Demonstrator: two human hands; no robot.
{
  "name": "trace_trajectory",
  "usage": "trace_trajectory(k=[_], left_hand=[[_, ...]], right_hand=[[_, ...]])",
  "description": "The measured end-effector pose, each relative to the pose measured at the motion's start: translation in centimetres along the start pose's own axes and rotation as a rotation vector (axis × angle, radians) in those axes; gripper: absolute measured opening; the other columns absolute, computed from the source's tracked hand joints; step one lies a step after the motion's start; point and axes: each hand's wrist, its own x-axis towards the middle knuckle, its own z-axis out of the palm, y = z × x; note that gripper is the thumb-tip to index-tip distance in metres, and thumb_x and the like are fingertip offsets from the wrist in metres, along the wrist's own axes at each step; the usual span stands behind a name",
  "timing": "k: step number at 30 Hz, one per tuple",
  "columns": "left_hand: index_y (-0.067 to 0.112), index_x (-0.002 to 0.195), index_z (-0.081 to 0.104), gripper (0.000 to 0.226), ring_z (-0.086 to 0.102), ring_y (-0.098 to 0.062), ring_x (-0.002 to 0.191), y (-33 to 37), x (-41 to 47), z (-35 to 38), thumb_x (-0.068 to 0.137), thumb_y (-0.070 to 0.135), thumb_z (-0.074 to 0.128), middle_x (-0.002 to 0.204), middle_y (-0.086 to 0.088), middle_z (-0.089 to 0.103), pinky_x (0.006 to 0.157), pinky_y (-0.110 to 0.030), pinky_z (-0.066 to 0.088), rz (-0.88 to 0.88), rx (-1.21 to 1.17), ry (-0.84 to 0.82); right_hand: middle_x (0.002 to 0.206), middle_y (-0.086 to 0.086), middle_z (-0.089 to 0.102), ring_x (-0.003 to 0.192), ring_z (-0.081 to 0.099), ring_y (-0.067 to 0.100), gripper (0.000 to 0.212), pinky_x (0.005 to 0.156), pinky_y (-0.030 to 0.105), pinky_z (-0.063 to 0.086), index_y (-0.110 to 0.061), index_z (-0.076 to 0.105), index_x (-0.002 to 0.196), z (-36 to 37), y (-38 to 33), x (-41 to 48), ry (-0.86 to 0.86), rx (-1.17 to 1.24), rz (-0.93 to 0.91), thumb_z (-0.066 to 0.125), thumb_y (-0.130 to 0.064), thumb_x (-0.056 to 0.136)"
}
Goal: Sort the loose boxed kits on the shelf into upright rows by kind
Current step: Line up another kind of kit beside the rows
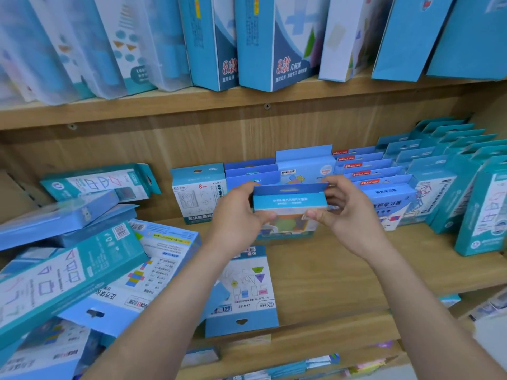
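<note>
Blue box (pixel 290 201), pale band with white print on top, coloured shapes on front. Upright on shelf (pixel 329 270), just ahead of row of boxes (pixel 251 170). My left hand (pixel 238 218) and right hand (pixel 348 215) pinch its upper corners, thumbs in front, fingers curled behind.
</note>
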Motion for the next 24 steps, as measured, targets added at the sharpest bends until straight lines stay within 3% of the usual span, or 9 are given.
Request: trace_trajectory(k=[3, 8, 10, 13, 16, 19, 24], left_hand=[[0.022, 0.11, 0.062, 0.038, 0.063, -0.011, 0.096, -1.1, 0.8, -0.7, 0.076, 0.013, 0.077, 0.102, 0.008, 0.069, 0.088, -0.035, 0.052, -0.047, -0.02, 0.08], [0.022, 0.112, 0.057, 0.041, 0.06, -0.015, 0.099, -3.6, 1.6, 0.4, 0.076, 0.015, 0.076, 0.109, 0.003, 0.063, 0.08, -0.03, 0.051, -0.154, 0.095, 0.152], [0.023, 0.114, 0.05, 0.048, 0.06, -0.02, 0.101, -4.2, 1.7, 1.3, 0.075, 0.016, 0.076, 0.112, -0.001, 0.059, 0.081, -0.038, 0.053, -0.217, 0.146, 0.194], [0.021, 0.124, 0.036, 0.062, 0.059, -0.019, 0.1, -4.2, 1.6, 2.4, 0.076, 0.01, 0.074, 0.116, 0.001, 0.056, 0.076, -0.031, 0.048, -0.263, 0.095, 0.295], [0.024, 0.139, 0.023, 0.076, 0.054, -0.009, 0.096, -3.7, 1.4, 3.4, 0.081, 0.005, 0.068, 0.109, 0.016, 0.051, 0.08, -0.028, 0.045, -0.321, -0.054, 0.297], [0.027, 0.128, 0.038, 0.058, 0.058, -0.012, 0.103, -4.0, 1.6, 4.1, 0.082, 0.005, 0.067, 0.106, 0.014, 0.058, 0.086, -0.035, 0.051, -0.401, -0.179, 0.27], [0.023, 0.118, 0.053, 0.036, 0.06, -0.009, 0.1, -4.2, 2.1, 3.8, 0.087, 0.006, 0.063, 0.108, 0.007, 0.064, 0.071, -0.023, 0.05, -0.428, -0.2, 0.249]], right_hand=[[0.091, -0.015, 0.064, 0.085, 0.061, -0.01, 0.05, 0.075, 0.009, 0.048, -0.037, 0.05, 0.095, 2.0, 0.3, 2.0, -0.046, 0.033, -0.004, 0.073, 0.003, 0.076], [0.102, -0.008, 0.066, 0.097, 0.062, 0.003, 0.053, 0.087, 0.022, 0.051, -0.034, 0.051, 0.102, 4.7, 2.8, 3.5, -0.072, 0.081, 0.028, 0.071, 0.007, 0.076], [0.106, -0.013, 0.062, 0.1, 0.06, 0.002, 0.053, 0.084, 0.018, 0.051, -0.037, 0.052, 0.105, 5.6, 3.8, 3.2, -0.03, 0.059, 0.036, 0.07, 0.005, 0.078], [0.128, -0.01, 0.048, 0.105, 0.056, 0.002, 0.055, 0.078, 0.009, 0.047, -0.026, 0.047, 0.129, 6.3, 4.9, 3.2, 0.005, 0.028, 0.052, 0.066, 0.0, 0.084], [0.131, -0.015, 0.049, 0.116, 0.053, 0.006, 0.057, 0.096, 0.028, 0.048, -0.024, 0.037, 0.141, 6.5, 6.1, 3.4, -0.103, 0.001, 0.103, 0.061, -0.015, 0.089], [0.122, -0.013, 0.062, 0.114, 0.057, 0.008, 0.042, 0.099, 0.044, 0.046, -0.028, 0.046, 0.132, 6.6, 6.8, 3.6, -0.235, 0.038, 0.176, 0.056, -0.023, 0.091], [0.12, -0.01, 0.062, 0.111, 0.058, 0.007, 0.039, 0.098, 0.04, 0.048, -0.028, 0.046, 0.13, 6.5, 6.8, 4.2, -0.315, 0.077, 0.21, 0.052, -0.016, 0.093]])
